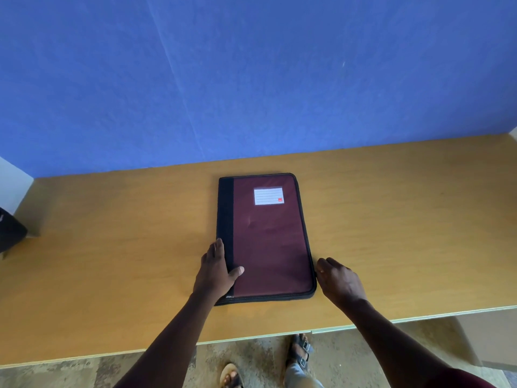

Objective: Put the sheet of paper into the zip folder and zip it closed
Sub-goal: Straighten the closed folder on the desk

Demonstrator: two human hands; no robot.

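Note:
A maroon zip folder point(268, 236) with a black spine strip and a white label lies flat and closed on the wooden table point(112, 247). My left hand point(216, 268) grips its left spine edge near the front, thumb on the cover. My right hand point(340, 278) rests at the folder's right edge near the front corner, fingers curled against the zip side; what they pinch is hidden. No sheet of paper is visible.
A blue wall point(251, 79) rises right behind the table. A dark object point(9, 233) sits at the far left edge. The table's front edge point(307, 331) runs below my arms, with my sandalled feet point(300, 350) on the floor beneath.

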